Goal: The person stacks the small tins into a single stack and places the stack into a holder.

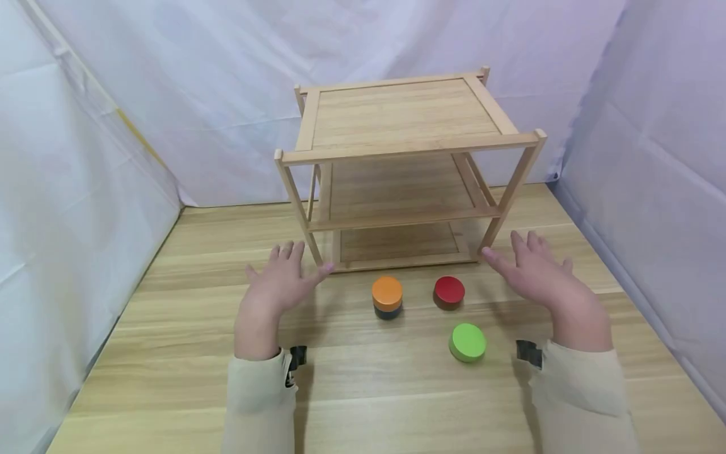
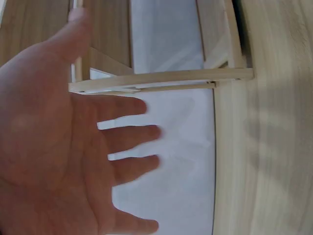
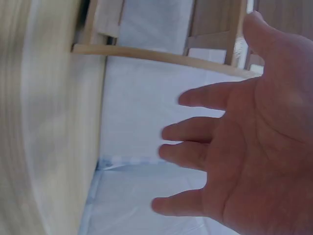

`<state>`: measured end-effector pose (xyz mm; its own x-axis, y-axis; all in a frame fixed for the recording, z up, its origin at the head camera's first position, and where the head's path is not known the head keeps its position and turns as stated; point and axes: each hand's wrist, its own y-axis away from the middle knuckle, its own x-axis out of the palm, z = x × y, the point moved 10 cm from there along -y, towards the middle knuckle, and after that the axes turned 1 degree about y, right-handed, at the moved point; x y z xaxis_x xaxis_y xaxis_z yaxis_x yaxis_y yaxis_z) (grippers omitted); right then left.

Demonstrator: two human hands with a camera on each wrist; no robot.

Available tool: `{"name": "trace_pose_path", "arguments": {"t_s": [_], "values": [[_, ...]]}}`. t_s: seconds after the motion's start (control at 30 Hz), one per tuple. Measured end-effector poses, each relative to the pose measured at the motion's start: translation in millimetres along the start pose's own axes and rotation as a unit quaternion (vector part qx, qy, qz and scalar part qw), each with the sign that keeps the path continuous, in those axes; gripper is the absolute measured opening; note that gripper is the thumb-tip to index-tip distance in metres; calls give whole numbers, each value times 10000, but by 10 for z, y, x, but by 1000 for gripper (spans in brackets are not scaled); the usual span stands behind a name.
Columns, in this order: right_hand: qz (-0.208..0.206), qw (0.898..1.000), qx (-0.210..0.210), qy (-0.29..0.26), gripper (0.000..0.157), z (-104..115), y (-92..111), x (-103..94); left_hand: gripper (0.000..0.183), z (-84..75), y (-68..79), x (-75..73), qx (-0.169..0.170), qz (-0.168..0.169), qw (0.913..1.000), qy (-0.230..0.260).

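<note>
My left hand (image 1: 278, 282) hovers over the table left of the wooden rack (image 1: 397, 151), its fingers spread and its palm bare in the left wrist view. On the other side, my right hand (image 1: 539, 274) hangs near the rack's front right leg, fingers spread too and nothing in the palm. Between the hands, in front of the rack, an orange round piece (image 1: 387, 292) sits on top of a dark blue one (image 1: 388, 313). Right of that pair lies a red round piece (image 1: 449, 292). Closer to me is a light green round piece (image 1: 467, 342).
The rack has three wooden tiers and stands at the back of the wood-grain table (image 1: 363, 403). White cloth sheets (image 1: 227, 94) hang behind it and along both sides. A black strap piece (image 1: 529, 353) shows at the right wrist.
</note>
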<state>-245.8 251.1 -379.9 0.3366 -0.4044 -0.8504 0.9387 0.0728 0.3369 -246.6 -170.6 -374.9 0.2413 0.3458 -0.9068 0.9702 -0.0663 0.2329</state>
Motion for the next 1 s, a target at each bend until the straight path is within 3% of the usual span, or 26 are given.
{"name": "trace_pose_path", "arguments": {"t_s": [0.13,0.2,0.4,0.53,0.73,0.87,1.0], "values": [[101,9996,-120,227,113,103,68,10,101,-59,90,28,-42,330,9994,125],[185,9991,-230,295,111,172,96,34,97,-127,135,31,89,390,9989,246],[469,9957,-715,367,99,423,127,167,88,-448,248,51,964,353,9910,856],[533,9924,-986,497,95,556,116,241,84,-578,280,116,1415,287,9848,965],[706,9895,-1106,612,94,637,81,320,80,-699,229,259,1680,68,9831,718],[727,9876,-1208,689,92,688,58,365,79,-843,184,336,1672,-126,9853,339],[739,9861,-1276,767,89,735,23,426,83,-982,150,407,1613,-30,9868,132]]}}
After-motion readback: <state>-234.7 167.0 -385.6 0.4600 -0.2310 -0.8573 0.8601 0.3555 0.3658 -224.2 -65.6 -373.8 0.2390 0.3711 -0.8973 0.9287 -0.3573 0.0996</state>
